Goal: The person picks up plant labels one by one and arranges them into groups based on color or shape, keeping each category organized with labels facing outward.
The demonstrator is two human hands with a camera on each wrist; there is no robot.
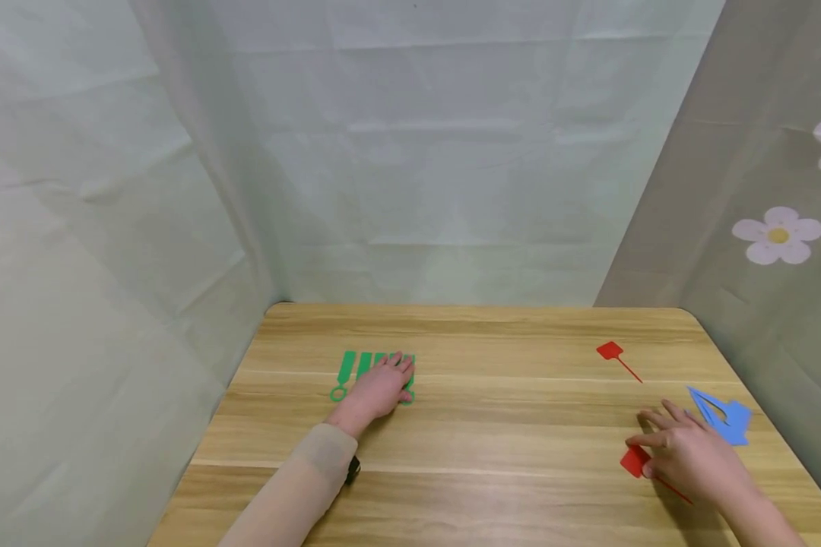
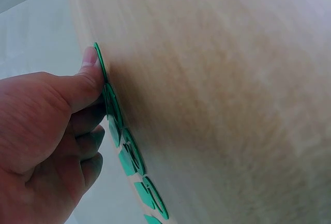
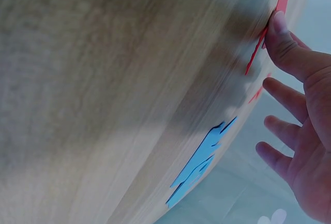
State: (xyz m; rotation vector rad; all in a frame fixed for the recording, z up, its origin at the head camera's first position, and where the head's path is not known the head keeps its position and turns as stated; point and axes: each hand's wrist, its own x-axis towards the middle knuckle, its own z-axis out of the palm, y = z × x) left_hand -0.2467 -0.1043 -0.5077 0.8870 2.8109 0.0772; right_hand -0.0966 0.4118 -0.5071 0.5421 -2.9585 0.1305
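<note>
Backdrop: creased pale fabric [image 1: 451, 152], smooth gray with flower prints [image 1: 778, 235] at right. Tabletop [image 1: 492, 433]: light wood grain, rounded far corners. Hands well apart. Left hand [image 1: 376, 389], center-left: fingers extended over a row of flat green strips with ring ends [image 1: 345, 368], thumb touching the end one. Right hand [image 1: 701, 456], lower right: thumb and index pinch the square head of a thin-stemmed red piece [image 1: 632, 461]. Beside it, angular blue cutout [image 1: 737, 422]; similar red piece [image 1: 610, 350] above. Left hand hides some strips; near table edge cropped; blue outline unclear in wrist view.
</note>
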